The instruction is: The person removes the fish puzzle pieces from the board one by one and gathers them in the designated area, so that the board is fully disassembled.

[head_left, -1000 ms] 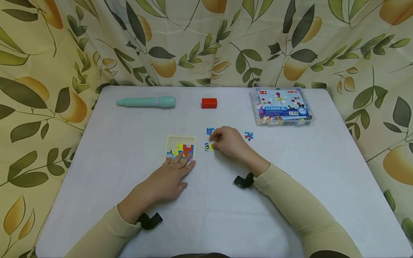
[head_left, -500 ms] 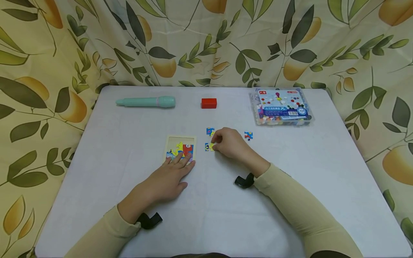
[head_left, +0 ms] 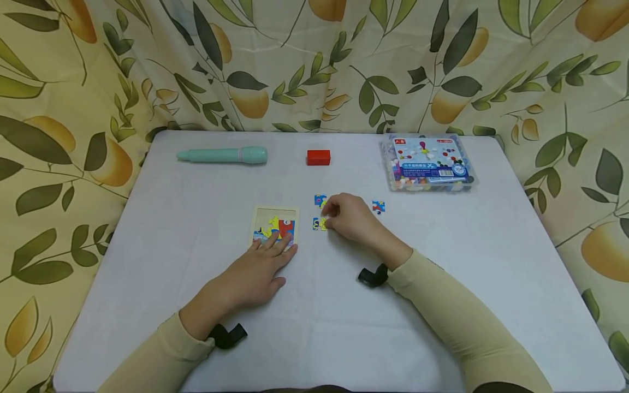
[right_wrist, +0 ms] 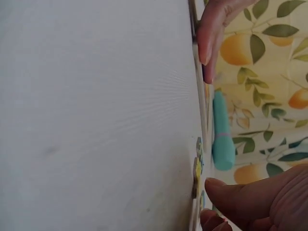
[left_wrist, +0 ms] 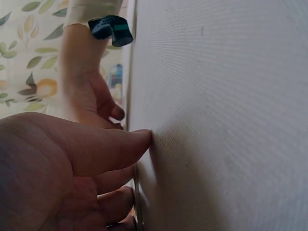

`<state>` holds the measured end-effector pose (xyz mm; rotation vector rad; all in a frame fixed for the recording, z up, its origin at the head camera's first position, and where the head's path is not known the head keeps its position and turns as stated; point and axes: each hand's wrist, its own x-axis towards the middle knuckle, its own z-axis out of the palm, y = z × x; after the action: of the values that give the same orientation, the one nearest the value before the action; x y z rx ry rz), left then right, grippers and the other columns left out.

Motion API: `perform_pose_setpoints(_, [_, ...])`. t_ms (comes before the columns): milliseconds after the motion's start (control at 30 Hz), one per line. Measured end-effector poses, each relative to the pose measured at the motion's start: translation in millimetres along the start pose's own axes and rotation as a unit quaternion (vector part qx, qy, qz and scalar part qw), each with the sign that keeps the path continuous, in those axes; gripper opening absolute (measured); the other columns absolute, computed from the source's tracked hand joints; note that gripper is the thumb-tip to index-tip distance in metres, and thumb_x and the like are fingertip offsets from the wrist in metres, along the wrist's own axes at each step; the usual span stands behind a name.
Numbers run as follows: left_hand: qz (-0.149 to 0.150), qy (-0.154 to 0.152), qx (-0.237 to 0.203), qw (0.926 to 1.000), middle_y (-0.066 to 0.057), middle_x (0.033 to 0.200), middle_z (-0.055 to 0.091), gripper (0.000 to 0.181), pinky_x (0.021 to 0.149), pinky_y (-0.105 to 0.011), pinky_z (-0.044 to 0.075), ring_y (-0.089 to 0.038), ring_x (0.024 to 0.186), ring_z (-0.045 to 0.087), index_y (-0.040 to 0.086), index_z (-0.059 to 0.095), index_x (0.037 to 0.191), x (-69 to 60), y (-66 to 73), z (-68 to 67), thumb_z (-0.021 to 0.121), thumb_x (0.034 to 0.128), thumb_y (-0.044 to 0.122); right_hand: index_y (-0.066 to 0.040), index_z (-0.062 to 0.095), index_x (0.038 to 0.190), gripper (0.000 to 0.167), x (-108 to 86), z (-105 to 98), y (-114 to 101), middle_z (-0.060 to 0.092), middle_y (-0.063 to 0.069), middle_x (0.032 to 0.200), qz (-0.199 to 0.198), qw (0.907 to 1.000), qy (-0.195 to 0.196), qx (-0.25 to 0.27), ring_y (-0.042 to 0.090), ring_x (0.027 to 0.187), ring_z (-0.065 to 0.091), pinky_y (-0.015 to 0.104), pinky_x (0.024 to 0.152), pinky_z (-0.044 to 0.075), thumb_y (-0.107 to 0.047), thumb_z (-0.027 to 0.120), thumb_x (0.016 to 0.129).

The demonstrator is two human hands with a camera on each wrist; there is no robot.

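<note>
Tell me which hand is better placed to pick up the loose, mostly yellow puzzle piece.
Probably the right hand: its fingertips are right beside that yellow piece. The left hand is farther off, its fingers resting on the puzzle tray.

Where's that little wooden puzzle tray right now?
In the head view, the puzzle tray lies on the table slightly left of centre, with the left hand's fingers over its near part and loose puzzle pieces to its right.
</note>
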<state>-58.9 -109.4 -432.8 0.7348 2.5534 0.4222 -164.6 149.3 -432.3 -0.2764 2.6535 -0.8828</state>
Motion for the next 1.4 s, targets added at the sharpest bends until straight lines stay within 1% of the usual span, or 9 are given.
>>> perform_pose_setpoints(167, [0.005,0.002,0.0,1.0,-0.004,0.182,0.019,0.071,0.134,-0.066,0.017,-0.038,0.169,0.013,0.018,0.034,0.17,-0.4,-0.2,0.0,0.064,0.1075,0.033,-0.014,0.078,0.109,0.014,3.1,1,-4,0.07,0.006,0.109,-0.022,0.9993,0.007,0.028,0.026,0.102,0.063,0.039,0.091,0.056,-0.01,0.079,0.096])
perform_pose_setpoints(433, [0.006,0.001,0.001,1.0,-0.005,0.182,0.02,0.071,0.134,-0.066,0.017,-0.038,0.169,0.014,0.018,0.035,0.17,0.5,-0.2,0.2,0.064,0.1073,0.033,-0.014,0.08,0.114,0.019,11.8,12,-21,0.07,0.005,0.108,-0.057,0.9974,0.002,0.044,0.024,0.097,0.064,0.033,0.08,0.057,-0.009,0.079,0.095])
perform_pose_setpoints(533, [0.007,0.0,0.002,1.0,-0.005,0.181,0.02,0.071,0.133,-0.067,0.018,-0.039,0.169,0.015,0.017,0.035,0.17,0.7,-0.6,0.2,0.065,0.1071,0.032,-0.014,0.08,0.117,0.022,15.8,19,-31,0.07,0.004,0.108,-0.065,0.9968,-0.009,0.045,0.023,0.095,0.064,0.031,0.079,0.057,-0.009,0.079,0.096])
perform_pose_setpoints(700, [0.016,0.002,0.008,0.9998,-0.006,0.181,0.021,0.07,0.133,-0.067,0.019,-0.039,0.169,0.015,0.016,0.035,0.17,1.1,-1.7,0.0,0.064,0.1075,0.032,-0.014,0.079,0.123,0.025,22.2,29,-45,0.07,0.004,0.112,-0.083,0.9949,-0.039,0.042,0.021,0.098,0.065,0.028,0.082,0.058,-0.011,0.077,0.098])
perform_pose_setpoints(867, [0.023,0.004,0.017,0.9996,-0.007,0.181,0.021,0.07,0.132,-0.067,0.02,-0.039,0.169,0.016,0.015,0.035,0.17,1.3,-1.4,-1.2,0.064,0.1074,0.031,-0.014,0.079,0.127,0.028,28.6,38,-56,0.071,0.003,0.114,-0.102,0.9924,-0.057,0.037,0.02,0.099,0.066,0.029,0.084,0.056,-0.011,0.075,0.099])
perform_pose_setpoints(967, [0.021,0.002,0.021,0.9995,-0.008,0.181,0.022,0.07,0.132,-0.067,0.021,-0.038,0.169,0.017,0.015,0.035,0.169,1.3,-1.0,-1.3,0.064,0.1071,0.03,-0.013,0.078,0.127,0.029,33.4,44,-62,0.071,0.005,0.116,-0.114,0.9906,-0.066,0.038,0.021,0.1,0.067,0.031,0.086,0.057,-0.009,0.075,0.099])
perform_pose_setpoints(1167, [0.016,0.004,0.024,0.9996,-0.01,0.18,0.025,0.07,0.132,-0.068,0.021,-0.039,0.169,0.016,0.015,0.037,0.169,1.8,0.1,0.9,0.064,0.107,0.03,-0.011,0.078,0.128,0.031,39.2,52,-66,0.071,0.006,0.121,-0.116,0.9896,-0.08,0.025,0.021,0.107,0.064,0.033,0.092,0.056,-0.006,0.074,0.098])
perform_pose_setpoints(1267, [0.016,0.005,0.023,0.9996,-0.011,0.18,0.025,0.07,0.132,-0.069,0.021,-0.04,0.169,0.015,0.014,0.036,0.169,1.1,0.9,1.5,0.064,0.1072,0.03,-0.012,0.08,0.125,0.029,39.0,53,-65,0.068,0.006,0.121,-0.112,0.9899,-0.084,0.019,0.021,0.105,0.063,0.032,0.09,0.055,-0.006,0.076,0.097])
perform_pose_setpoints(1400, [0.018,0.004,0.019,0.9997,-0.01,0.18,0.023,0.071,0.132,-0.069,0.02,-0.038,0.169,0.013,0.014,0.034,0.17,-0.8,0.5,1.1,0.064,0.1072,0.03,-0.013,0.081,0.122,0.027,38.4,55,-64,0.064,0.006,0.119,-0.121,0.9886,-0.088,0.015,0.019,0.1,0.062,0.03,0.085,0.055,-0.006,0.076,0.096])
